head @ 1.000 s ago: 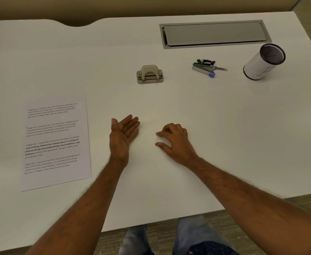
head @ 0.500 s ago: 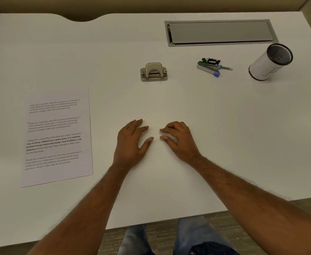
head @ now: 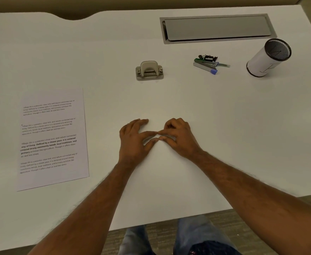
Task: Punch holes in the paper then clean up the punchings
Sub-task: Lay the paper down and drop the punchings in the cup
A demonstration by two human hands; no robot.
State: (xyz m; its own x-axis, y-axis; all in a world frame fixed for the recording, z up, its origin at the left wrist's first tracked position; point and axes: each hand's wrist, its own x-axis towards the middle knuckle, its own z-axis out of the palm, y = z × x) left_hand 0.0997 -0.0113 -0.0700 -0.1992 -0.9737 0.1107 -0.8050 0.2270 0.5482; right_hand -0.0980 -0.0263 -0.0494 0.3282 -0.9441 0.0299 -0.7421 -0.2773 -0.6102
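One printed sheet (head: 53, 138), left of the left hand (head: 134, 138). One hole punch (head: 149, 70) beyond both hands. One small heap of stationery (head: 209, 63) and one white cylinder (head: 265, 59), beyond the right hand (head: 178, 137).

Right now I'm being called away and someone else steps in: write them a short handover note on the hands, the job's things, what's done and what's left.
Left hand: flat on the desk, holding nothing I can see.
Right hand: fingers curled, tips meeting the left hand's; any punchings between them are too small to tell.
Paper: flat, left of the hands, untouched.
Hole punch: beyond the hands, mid-desk.
Cup: far right, open.
Done: unclear; no holes are visible in the paper.
Left: check the paper, punch if needed, gather the punchings.
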